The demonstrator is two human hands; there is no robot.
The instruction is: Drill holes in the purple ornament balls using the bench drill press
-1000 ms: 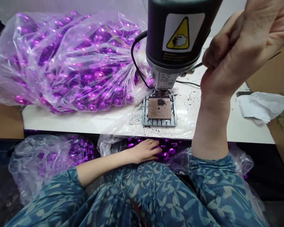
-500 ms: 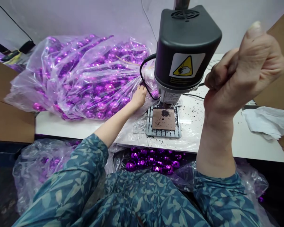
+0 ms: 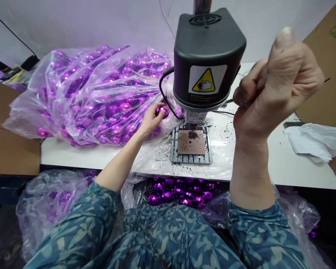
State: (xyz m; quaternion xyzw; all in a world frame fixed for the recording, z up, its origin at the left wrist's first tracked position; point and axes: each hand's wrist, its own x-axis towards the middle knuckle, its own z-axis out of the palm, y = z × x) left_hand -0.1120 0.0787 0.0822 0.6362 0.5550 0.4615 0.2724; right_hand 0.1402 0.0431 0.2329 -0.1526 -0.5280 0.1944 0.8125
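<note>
Closest to me, shiny purple balls (image 3: 179, 192) sit in a pile just under the middle of the near edge of the white table (image 3: 81, 153). A clear bag (image 3: 42, 213) with more balls in it hangs low on the left.

On the table, by the middle of the near edge, lies a gray metal plate (image 3: 208, 151). A brown square (image 3: 190, 145) with a small hole lies on it, and black bits are sprinkled about.

My left hand (image 3: 149, 122) is up and to the left of the plate. It pinches one purple ball (image 3: 162, 111). The ball is at the tips, with my thumb on its near side and my fingers on its far side. It pokes out to the right.

My right hand (image 3: 277, 84) is up high on the right, with its fingers curled shut on the end of a dark handle (image 3: 229, 101). The handle goes to the big black machine (image 3: 208, 48) above the plate.

A crumpled white cloth (image 3: 316, 140) lies near the table's right edge. A big see-through bag (image 3: 100, 93) full of purple balls fills the far left part. Behind it all is a pale wall (image 3: 100, 22).
</note>
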